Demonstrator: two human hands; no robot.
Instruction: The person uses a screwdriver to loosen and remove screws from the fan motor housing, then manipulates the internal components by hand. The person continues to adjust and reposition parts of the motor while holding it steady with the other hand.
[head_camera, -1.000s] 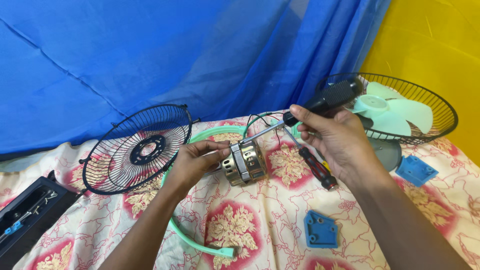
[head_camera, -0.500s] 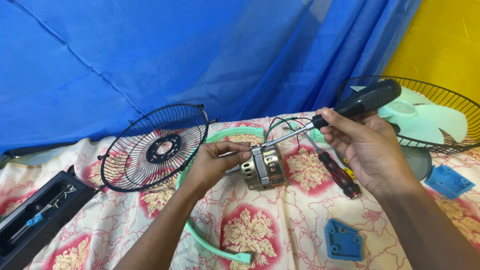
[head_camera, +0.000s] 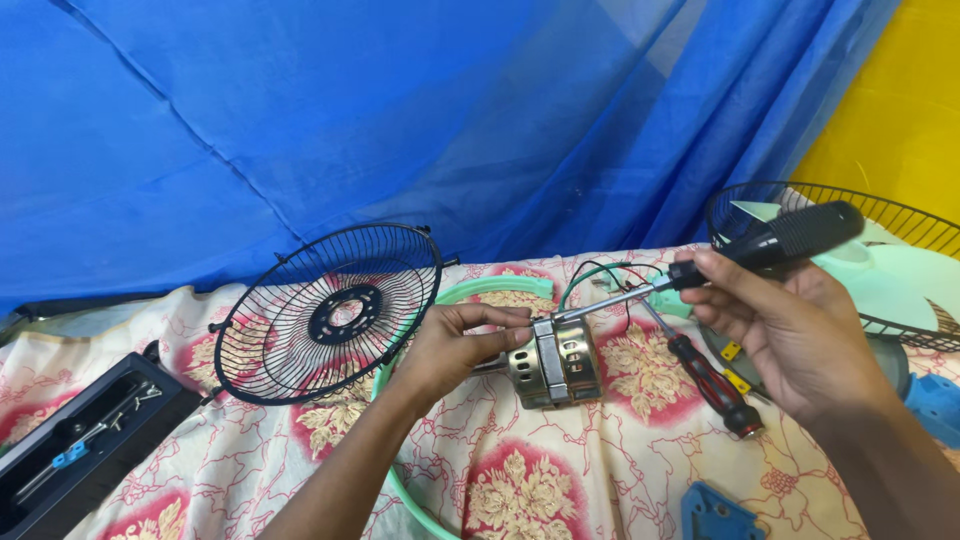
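Since a moment ago your view has drifted left, so the fan motor (head_camera: 556, 362) now sits nearer centre on the floral cloth (head_camera: 620, 470). Your left hand (head_camera: 455, 345) grips its shaft end; your right hand (head_camera: 790, 335) is closed round a black-handled screwdriver (head_camera: 770, 245), tip at the motor's top (about 1 o'clock). A red-black screwdriver (head_camera: 705, 375) lies at 3 o'clock, a black fan guard (head_camera: 330, 312) at 9.
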